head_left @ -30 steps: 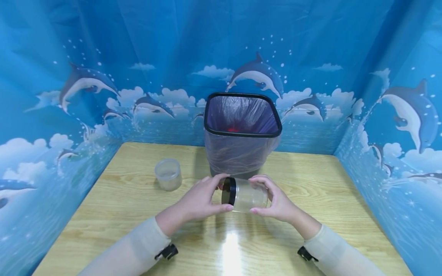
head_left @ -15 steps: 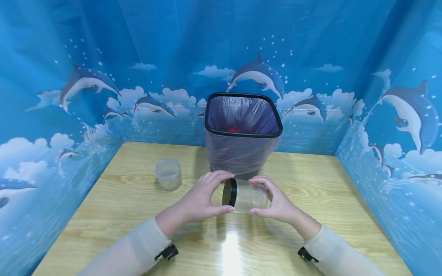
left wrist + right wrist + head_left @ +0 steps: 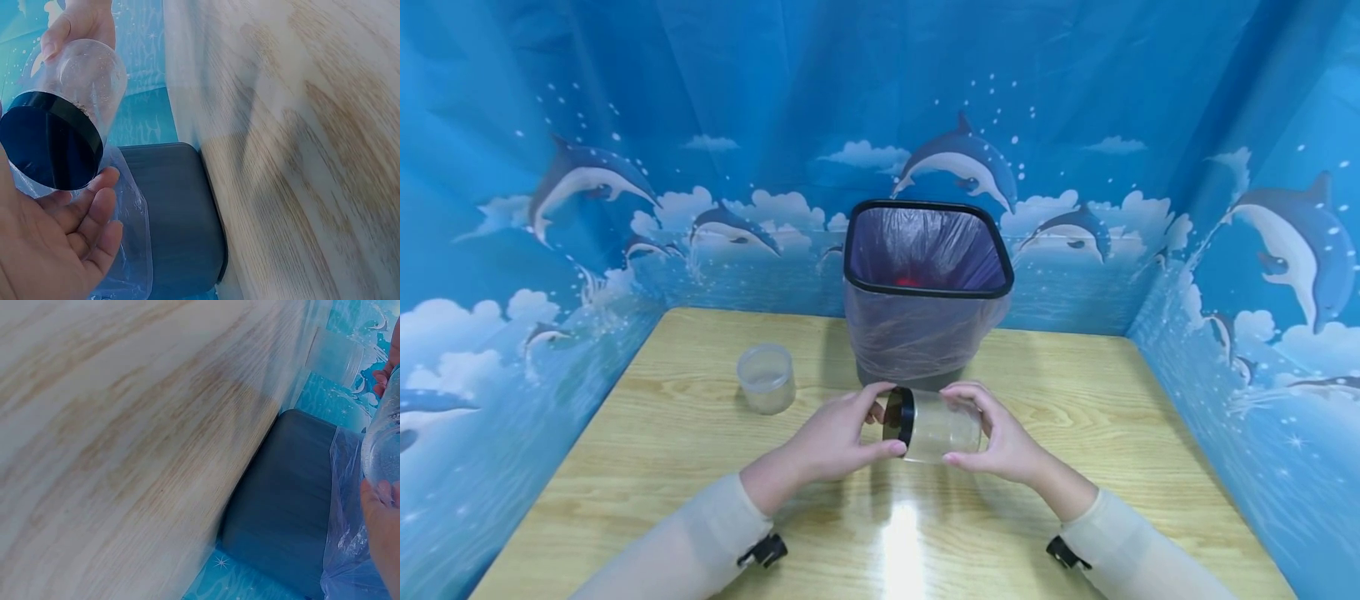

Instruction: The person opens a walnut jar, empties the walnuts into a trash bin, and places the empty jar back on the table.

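A clear jar (image 3: 942,425) lies sideways in the air above the table, its black lid (image 3: 907,421) toward the left. My left hand (image 3: 827,439) grips the lid's edge between thumb and forefinger. In the left wrist view the lid (image 3: 50,140) sits on the jar, and the left hand's other fingers (image 3: 94,219) curl loosely below it. My right hand (image 3: 1003,442) holds the jar's base end, thumb at the near side and fingers at the far side. The jar's base (image 3: 384,456) shows at the right wrist view's edge, where that hand is partly cut off.
Behind the jar stands a dark bin (image 3: 925,333) lined with a thin purple bag, something red inside it. A small translucent tub (image 3: 766,382) stands on the wooden table (image 3: 685,433), left of the bin. Dolphin-printed curtains (image 3: 760,125) enclose the back and sides.
My left hand's fingers rolled over the lid away from me, then came back to grip its edge. The right hand and jar body have stayed about still.
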Motion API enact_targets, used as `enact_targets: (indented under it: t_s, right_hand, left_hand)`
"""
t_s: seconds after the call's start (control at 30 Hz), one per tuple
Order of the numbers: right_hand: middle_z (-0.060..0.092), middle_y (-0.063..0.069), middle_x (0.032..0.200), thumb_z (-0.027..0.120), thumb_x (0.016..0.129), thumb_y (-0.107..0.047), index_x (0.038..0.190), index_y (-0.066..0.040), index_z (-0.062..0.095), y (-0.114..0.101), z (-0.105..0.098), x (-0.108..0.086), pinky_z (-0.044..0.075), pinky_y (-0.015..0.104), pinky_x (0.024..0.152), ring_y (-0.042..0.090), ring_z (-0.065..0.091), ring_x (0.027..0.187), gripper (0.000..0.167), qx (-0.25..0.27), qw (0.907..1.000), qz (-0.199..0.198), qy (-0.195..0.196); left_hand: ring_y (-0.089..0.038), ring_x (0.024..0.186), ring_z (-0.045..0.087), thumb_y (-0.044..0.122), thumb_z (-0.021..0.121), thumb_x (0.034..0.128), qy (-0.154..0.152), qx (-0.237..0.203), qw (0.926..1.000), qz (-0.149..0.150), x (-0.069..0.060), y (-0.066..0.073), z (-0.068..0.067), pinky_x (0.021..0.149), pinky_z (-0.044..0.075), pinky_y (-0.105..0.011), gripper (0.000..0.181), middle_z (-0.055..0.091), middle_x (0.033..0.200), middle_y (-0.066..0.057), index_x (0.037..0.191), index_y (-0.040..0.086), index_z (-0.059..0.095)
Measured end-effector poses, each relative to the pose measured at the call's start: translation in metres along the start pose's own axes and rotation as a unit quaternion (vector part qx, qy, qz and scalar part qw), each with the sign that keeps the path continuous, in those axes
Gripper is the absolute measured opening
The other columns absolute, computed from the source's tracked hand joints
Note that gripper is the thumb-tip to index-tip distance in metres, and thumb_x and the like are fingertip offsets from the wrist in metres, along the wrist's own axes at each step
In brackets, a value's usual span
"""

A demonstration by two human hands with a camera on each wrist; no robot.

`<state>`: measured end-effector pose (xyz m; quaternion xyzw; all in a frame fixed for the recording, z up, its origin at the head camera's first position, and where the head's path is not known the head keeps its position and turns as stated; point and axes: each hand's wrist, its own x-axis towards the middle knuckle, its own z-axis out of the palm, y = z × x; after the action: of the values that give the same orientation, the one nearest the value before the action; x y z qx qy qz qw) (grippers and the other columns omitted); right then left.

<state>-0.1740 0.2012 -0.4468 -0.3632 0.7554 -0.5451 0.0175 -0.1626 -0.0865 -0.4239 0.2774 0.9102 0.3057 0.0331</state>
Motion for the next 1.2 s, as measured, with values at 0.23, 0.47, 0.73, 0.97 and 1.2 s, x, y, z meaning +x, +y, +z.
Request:
enact_targets:
  t_s: [0.23,0.47,0.73,0.97,1.2]
  right_hand:
    - [0.046,0.015,0.140,0.084,0.076,0.003,0.141,-0.002,0.044,-0.0010,-0.0001,-0.0004,0.034,0.024,0.113,0.014,0.046,0.130,0.076,0.002,1.0000,0.001,-0.003]
    - [0.046,0.012,0.140,0.084,0.077,0.001,0.142,-0.005,0.044,-0.0019,-0.0002,-0.0012,0.034,0.023,0.113,0.015,0.046,0.130,0.076,0.001,0.9999,0.012,-0.004]
    - [0.047,0.014,0.140,0.084,0.076,0.003,0.142,-0.003,0.043,-0.0004,-0.0014,-0.0015,0.034,0.023,0.113,0.014,0.047,0.130,0.077,0.001,1.0000,0.007,-0.002]
    - [0.047,0.014,0.139,0.084,0.076,0.003,0.142,-0.003,0.043,-0.0009,-0.0018,-0.0020,0.034,0.023,0.113,0.013,0.046,0.130,0.078,-0.002,1.0000,0.009,0.001]
    - [0.047,0.014,0.139,0.084,0.076,0.002,0.141,-0.004,0.044,-0.0010,-0.0015,-0.0015,0.035,0.023,0.112,0.014,0.047,0.130,0.077,-0.003,1.0000,0.006,0.003]
  left_hand:
    - [-0.021,0.106,0.063,0.077,0.057,0.0835,-0.006,-0.003,0.9999,-0.013,0.0006,0.0007,0.0003,0.091,0.051,-0.041,0.095,0.066,0.113,0.001,0.155,0.019,0.033]
    - [-0.024,0.117,0.057,0.077,0.062,0.0800,-0.002,0.000,1.0000,0.006,-0.0001,0.0012,-0.0011,0.098,0.047,-0.047,0.101,0.062,0.126,-0.001,0.157,0.020,0.030]
    - [-0.019,0.124,0.050,0.067,0.073,0.0788,0.002,0.012,0.9993,0.035,-0.0018,-0.0002,-0.0024,0.107,0.039,-0.051,0.100,0.048,0.148,0.004,0.159,0.034,0.022]
    - [-0.020,0.124,0.052,0.074,0.070,0.0754,0.008,0.008,0.9993,0.036,-0.0020,-0.0021,-0.0018,0.108,0.038,-0.051,0.109,0.042,0.154,0.002,0.161,0.031,0.017]
    - [-0.019,0.104,0.061,0.074,0.059,0.0842,-0.006,0.002,0.9999,-0.012,-0.0007,-0.0007,0.0006,0.091,0.050,-0.040,0.100,0.064,0.121,0.000,0.159,0.018,0.025]
